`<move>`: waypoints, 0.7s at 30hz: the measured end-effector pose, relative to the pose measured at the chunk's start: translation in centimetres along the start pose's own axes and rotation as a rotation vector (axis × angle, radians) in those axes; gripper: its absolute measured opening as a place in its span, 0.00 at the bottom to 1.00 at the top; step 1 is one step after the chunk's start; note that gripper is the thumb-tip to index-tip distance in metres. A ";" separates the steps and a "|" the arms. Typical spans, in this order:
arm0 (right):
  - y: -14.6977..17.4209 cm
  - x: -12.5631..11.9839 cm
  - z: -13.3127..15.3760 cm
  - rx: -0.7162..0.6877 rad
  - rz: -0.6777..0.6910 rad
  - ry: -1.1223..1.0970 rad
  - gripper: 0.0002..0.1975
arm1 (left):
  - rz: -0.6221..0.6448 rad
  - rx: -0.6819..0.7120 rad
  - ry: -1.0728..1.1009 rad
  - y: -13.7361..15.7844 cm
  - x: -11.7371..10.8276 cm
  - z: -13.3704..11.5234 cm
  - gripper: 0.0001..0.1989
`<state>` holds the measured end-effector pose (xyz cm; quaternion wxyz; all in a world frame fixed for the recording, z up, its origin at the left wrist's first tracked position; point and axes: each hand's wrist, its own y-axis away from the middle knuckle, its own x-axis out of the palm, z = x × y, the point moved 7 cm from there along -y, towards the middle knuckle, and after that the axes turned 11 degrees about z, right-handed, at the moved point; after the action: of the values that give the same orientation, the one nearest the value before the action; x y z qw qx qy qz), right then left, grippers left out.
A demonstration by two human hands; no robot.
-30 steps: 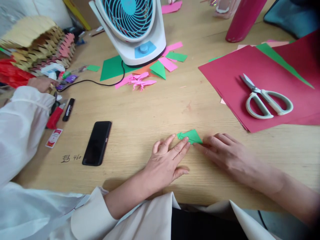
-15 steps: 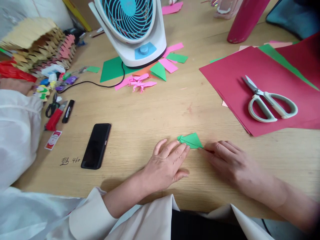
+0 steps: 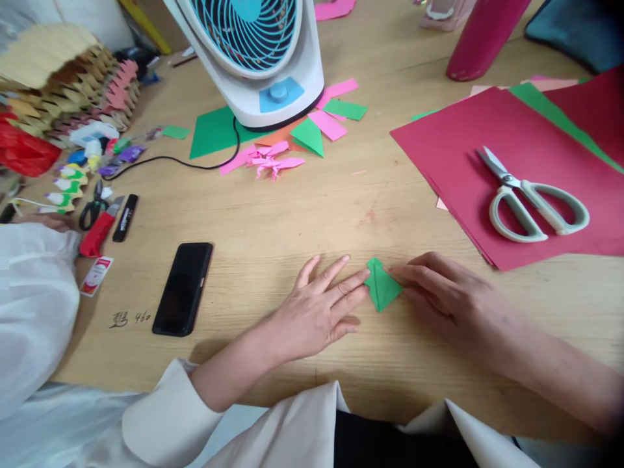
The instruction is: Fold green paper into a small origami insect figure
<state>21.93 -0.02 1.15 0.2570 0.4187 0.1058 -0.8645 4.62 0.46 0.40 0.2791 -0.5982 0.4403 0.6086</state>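
A small piece of green folded paper (image 3: 384,288) lies on the wooden table between my hands, its narrow end pointing away from me and a crease down its middle. My left hand (image 3: 319,309) rests flat with fingers spread, and its fingertips touch the paper's left edge. At the right corner, my right hand (image 3: 446,305) is closed, with thumb and index finger on the paper. Its other fingers are curled under and partly hidden.
White-handled scissors (image 3: 533,195) lie on red paper sheets (image 3: 448,149) at right. A black phone (image 3: 182,289) is at left. Behind stand a fan (image 3: 287,91) and pink folded paper (image 3: 273,159). Another person's sleeve (image 3: 36,305), a red cutter (image 3: 100,231) and a marker (image 3: 125,218) are far left.
The green paper has been turned, so its narrow end now points away instead of left. My left fingers have shifted to its left edge. The other person's arm has moved nearer.
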 end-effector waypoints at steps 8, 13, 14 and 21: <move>-0.7 0.5 -0.5 0.127 0.008 -0.189 0.14 | -0.138 0.010 0.146 -0.8 -1.2 0.2 0.28; -1.2 0.4 0.4 -0.012 -0.018 -0.184 0.12 | -0.204 -0.027 0.186 -1.3 -1.6 0.1 0.22; -1.3 0.4 0.6 -0.041 -0.030 -0.163 0.12 | -0.206 -0.037 0.183 -1.5 -1.6 0.1 0.20; -1.6 0.7 1.2 -0.127 -0.125 0.061 0.08 | -0.289 -0.102 0.153 -2.2 -1.9 0.0 0.13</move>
<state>19.90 0.59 1.32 0.2251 0.4204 0.1942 -0.8573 6.71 1.84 1.84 0.2987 -0.7132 0.3383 0.5363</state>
